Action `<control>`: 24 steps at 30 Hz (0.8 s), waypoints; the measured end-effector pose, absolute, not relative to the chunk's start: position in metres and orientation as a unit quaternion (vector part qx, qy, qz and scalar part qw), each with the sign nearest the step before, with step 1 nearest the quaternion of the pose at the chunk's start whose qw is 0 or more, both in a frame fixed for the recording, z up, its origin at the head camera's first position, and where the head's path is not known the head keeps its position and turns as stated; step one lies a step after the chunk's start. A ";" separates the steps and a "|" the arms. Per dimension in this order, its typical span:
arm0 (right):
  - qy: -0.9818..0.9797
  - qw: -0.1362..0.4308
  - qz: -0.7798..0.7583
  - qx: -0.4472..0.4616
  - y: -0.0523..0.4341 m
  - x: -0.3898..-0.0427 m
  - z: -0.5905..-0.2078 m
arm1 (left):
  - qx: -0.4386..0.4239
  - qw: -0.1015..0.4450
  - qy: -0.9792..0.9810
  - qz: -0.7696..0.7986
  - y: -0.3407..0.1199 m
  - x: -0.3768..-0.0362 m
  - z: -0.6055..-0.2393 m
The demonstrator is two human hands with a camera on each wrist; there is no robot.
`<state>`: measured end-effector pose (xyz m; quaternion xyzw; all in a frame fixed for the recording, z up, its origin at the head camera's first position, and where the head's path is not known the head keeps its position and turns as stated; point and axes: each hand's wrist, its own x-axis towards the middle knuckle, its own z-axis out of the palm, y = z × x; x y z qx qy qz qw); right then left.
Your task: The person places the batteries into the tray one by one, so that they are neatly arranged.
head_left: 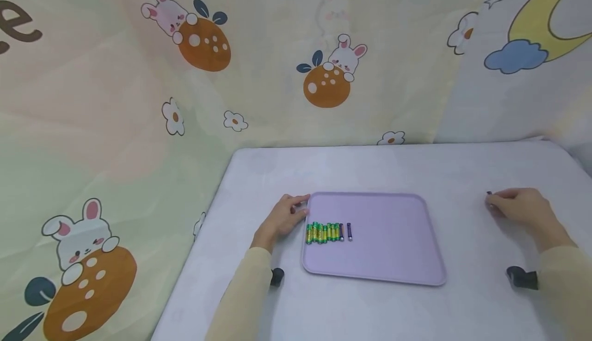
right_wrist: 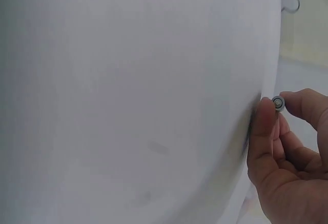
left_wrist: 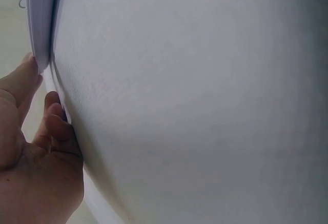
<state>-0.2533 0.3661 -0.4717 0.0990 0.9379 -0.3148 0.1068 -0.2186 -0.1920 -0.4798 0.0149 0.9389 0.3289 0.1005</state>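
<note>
A lilac tray lies on the white table. Along its left side sits a row of several green-and-yellow batteries, with two dark purple batteries at the row's right end. My left hand rests at the tray's left edge, fingertips touching the rim. My right hand is on the table to the right of the tray and pinches a small battery between thumb and forefinger; its metal end shows in the right wrist view, and its dark tip shows in the head view.
A cloth backdrop printed with rabbits hangs behind and to the left of the table. Black wrist-camera mounts sit at both sleeves. Bare table surface lies in front of and behind the tray.
</note>
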 end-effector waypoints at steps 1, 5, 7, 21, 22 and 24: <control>0.936 0.110 -0.323 0.091 0.362 -0.253 -0.471 | 0.016 0.101 0.939 0.329 -0.192 -0.219 -0.480; 0.921 0.113 -0.367 0.061 0.337 -0.251 -0.468 | 0.012 0.101 0.940 0.327 -0.191 -0.219 -0.481; 0.912 0.112 -0.392 0.047 0.320 -0.249 -0.465 | 0.011 0.100 0.940 0.326 -0.192 -0.219 -0.481; 0.862 0.103 -0.493 -0.057 0.203 -0.222 -0.433 | 0.017 0.103 0.940 0.325 -0.192 -0.219 -0.480; 0.855 0.104 -0.504 -0.062 0.196 -0.220 -0.433 | 0.014 0.103 0.940 0.325 -0.192 -0.219 -0.480; 0.846 0.109 -0.516 -0.074 0.183 -0.215 -0.434 | 0.016 0.103 0.941 0.323 -0.190 -0.219 -0.480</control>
